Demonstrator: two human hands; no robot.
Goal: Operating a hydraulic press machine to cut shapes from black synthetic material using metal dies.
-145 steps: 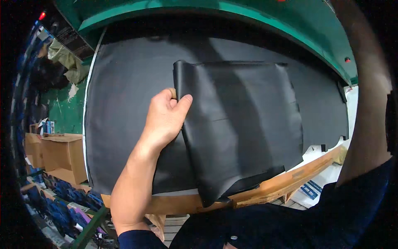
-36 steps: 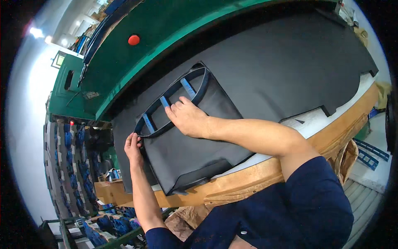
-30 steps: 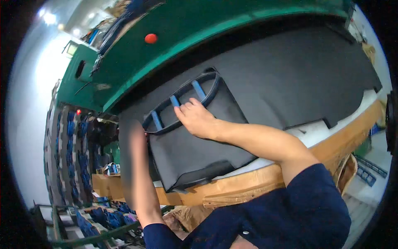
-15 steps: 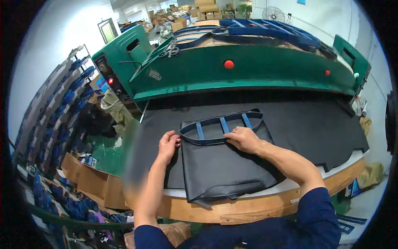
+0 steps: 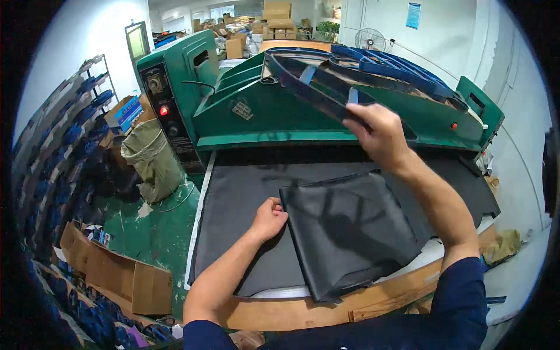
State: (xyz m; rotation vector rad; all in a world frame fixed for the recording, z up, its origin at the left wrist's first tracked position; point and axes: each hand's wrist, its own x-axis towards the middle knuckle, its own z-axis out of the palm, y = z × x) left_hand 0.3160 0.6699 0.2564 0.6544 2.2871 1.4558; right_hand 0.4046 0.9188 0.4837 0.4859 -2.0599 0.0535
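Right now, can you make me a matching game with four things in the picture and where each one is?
Things:
1. dark blue frame
2. left hand
3. open cardboard box
4. fan

Places:
A. near the white wall at the back
B. held by the right hand
C. down at the lower left of the picture
D. at the left edge of the folded black sheet

Right pairs: 1-B, 2-D, 3-C, 4-A.

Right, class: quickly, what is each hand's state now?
Left hand: curled at the left edge of the folded black sheet; whether gripping it cannot be told.
Right hand: closed, holding the dark blue frame.
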